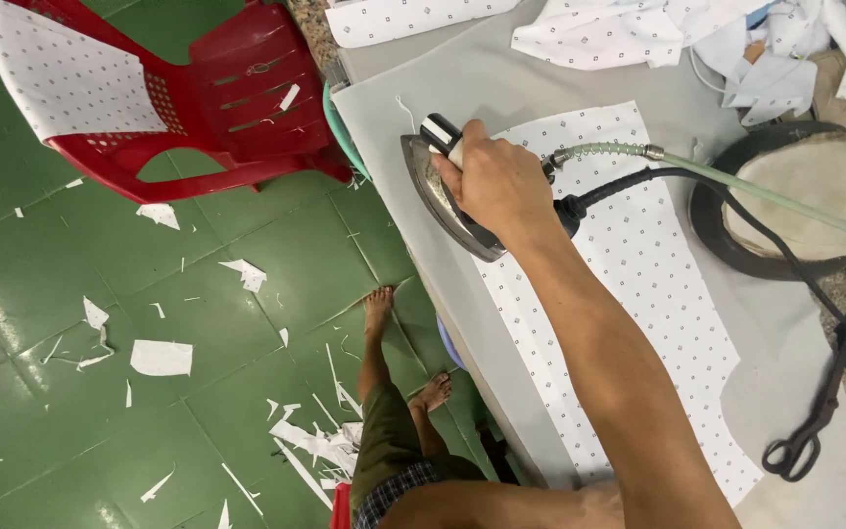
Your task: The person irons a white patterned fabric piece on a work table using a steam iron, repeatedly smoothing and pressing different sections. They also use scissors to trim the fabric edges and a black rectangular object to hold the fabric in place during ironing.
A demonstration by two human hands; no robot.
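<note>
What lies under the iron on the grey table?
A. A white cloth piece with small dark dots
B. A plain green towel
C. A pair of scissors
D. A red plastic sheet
A: the right hand presses the iron on a white cloth piece with small dark dots, spread flat on the grey table.

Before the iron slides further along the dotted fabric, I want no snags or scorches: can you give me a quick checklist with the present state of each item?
1. Grip: right hand wrapped round the handle of the iron: ok.
2. Dotted fabric piece flat on the grey table, no folds seen ahead: ok.
3. Black cord and hose trail across the fabric: not ok.
4. Scissors lie off the fabric: ok.
5. Left hand: out of view, cannot tell.
6. Iron heat: cannot tell.
</note>
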